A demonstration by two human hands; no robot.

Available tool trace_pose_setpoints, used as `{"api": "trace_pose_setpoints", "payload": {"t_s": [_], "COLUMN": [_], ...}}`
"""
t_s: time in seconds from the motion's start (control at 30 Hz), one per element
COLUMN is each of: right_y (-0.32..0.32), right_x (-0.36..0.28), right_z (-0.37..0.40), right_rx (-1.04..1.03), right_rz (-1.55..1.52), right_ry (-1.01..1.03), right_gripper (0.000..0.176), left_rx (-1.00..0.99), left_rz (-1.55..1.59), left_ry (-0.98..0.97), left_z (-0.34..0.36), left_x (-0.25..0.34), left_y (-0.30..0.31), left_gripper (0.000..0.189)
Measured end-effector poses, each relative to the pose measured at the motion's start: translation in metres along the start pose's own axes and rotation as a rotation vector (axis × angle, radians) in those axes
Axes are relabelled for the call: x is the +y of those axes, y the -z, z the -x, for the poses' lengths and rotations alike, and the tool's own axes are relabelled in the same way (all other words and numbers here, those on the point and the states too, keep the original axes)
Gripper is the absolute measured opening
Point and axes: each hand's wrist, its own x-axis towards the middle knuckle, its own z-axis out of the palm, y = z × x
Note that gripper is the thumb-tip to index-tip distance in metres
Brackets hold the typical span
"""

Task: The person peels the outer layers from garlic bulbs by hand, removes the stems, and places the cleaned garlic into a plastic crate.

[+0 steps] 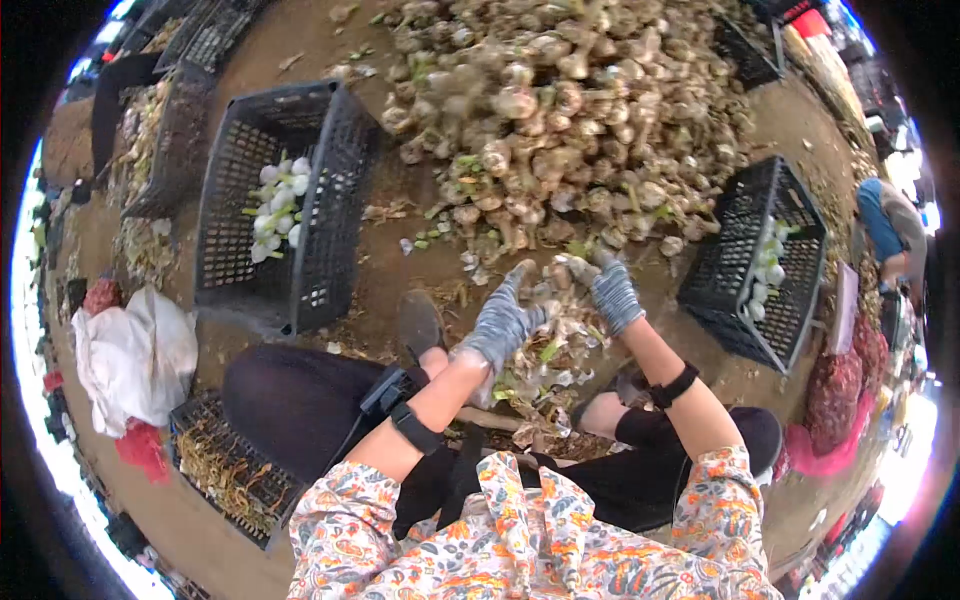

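My left hand (pixel 502 318) and my right hand (pixel 610 290) both wear grey knit gloves and meet around a garlic bulb (pixel 556 280) held between them, just in front of a big heap of unpeeled garlic (pixel 560 120) on the dirt floor. Loose skins and stalk trimmings (pixel 545 365) lie under my hands, between my knees. To the left stands a black crate (pixel 290 200) holding a few white peeled bulbs; a second black crate (pixel 760 265) on the right holds some too.
More dark crates (pixel 170 140) with husks line the far left. A crate of roots (pixel 235 470) sits by my left leg, with a white sack (pixel 135 360) beside it. Red mesh bags (pixel 835 400) lie at right. Another person (pixel 890 230) sits at the right edge.
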Motion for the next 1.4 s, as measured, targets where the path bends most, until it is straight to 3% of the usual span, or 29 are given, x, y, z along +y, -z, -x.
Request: {"api": "trace_pose_setpoints", "payload": {"t_s": [0.03, 0.07, 0.13, 0.3, 0.33, 0.4, 0.43, 0.53, 0.6, 0.73, 0.83, 0.87, 0.9, 1.0, 1.03, 1.13, 1.3, 1.4], "right_y": [0.008, 0.016, 0.039, 0.073, 0.076, 0.074, 0.075, 0.080, 0.090, 0.098, 0.107, 0.109, 0.108, 0.099, 0.099, 0.092, 0.093, 0.096], "right_x": [-0.027, -0.052, -0.091, -0.094, -0.097, -0.095, -0.093, -0.089, -0.090, -0.081, -0.080, -0.083, -0.086, -0.075, -0.074, -0.066, -0.075, -0.081], "right_z": [0.027, 0.052, 0.090, 0.140, 0.147, 0.151, 0.152, 0.153, 0.152, 0.151, 0.153, 0.153, 0.156, 0.147, 0.145, 0.138, 0.142, 0.144], "right_rx": [0.001, 0.007, -0.034, -0.017, -0.096, 0.058, 0.065, 0.100, -0.027, 0.006, -0.036, -0.067, -0.108, -0.085, -0.095, 0.019, 0.043, 0.012], "right_rz": [-0.077, -0.150, -0.229, -0.317, -0.502, -0.393, -0.400, -0.561, -0.544, -0.445, -0.433, -0.406, -0.594, -0.603, -0.416, -0.339, -0.373, -0.369], "right_ry": [0.110, 0.217, -0.049, 0.125, 0.022, 0.377, 0.386, 0.297, 0.115, 0.218, 0.118, 0.083, 0.098, 0.136, 0.138, 0.275, 0.196, 0.183], "right_gripper": [0.042, 0.038, 0.031, 0.030, 0.031, 0.030, 0.030, 0.031, 0.031, 0.024, 0.023, 0.023, 0.024, 0.028, 0.033, 0.033, 0.027, 0.026], "left_rx": [-0.050, -0.155, -0.261, -0.267, -0.279, -0.300, -0.307, -0.358, -0.380, -0.485, -0.595, -0.596, -0.590, -0.555, -0.525, -0.559, -0.501, -0.532], "left_rz": [0.055, 0.236, 0.480, 0.527, 0.547, 0.415, 0.292, 0.273, 0.283, 0.376, 0.357, 0.358, 0.346, 0.302, 0.269, 0.369, 0.401, 0.575], "left_ry": [-0.080, -0.017, -0.019, -0.282, -0.311, -0.310, -0.300, -0.298, -0.263, -0.137, -0.018, -0.013, -0.033, -0.084, -0.118, -0.033, -0.104, -0.063], "left_z": [0.001, 0.003, 0.022, 0.053, 0.058, 0.063, 0.064, 0.068, 0.068, 0.061, 0.055, 0.054, 0.052, 0.045, 0.044, 0.048, 0.043, 0.043], "left_x": [0.003, 0.003, 0.046, 0.095, 0.104, 0.110, 0.113, 0.126, 0.133, 0.138, 0.138, 0.135, 0.131, 0.117, 0.113, 0.124, 0.116, 0.112], "left_y": [-0.010, -0.018, -0.021, -0.039, -0.041, -0.043, -0.042, -0.039, -0.037, -0.036, -0.036, -0.035, -0.035, -0.035, -0.035, -0.034, -0.036, -0.035], "left_gripper": [0.079, 0.074, 0.066, 0.067, 0.067, 0.066, 0.065, 0.064, 0.064, 0.065, 0.065, 0.065, 0.065, 0.066, 0.066, 0.068, 0.066, 0.051]}}
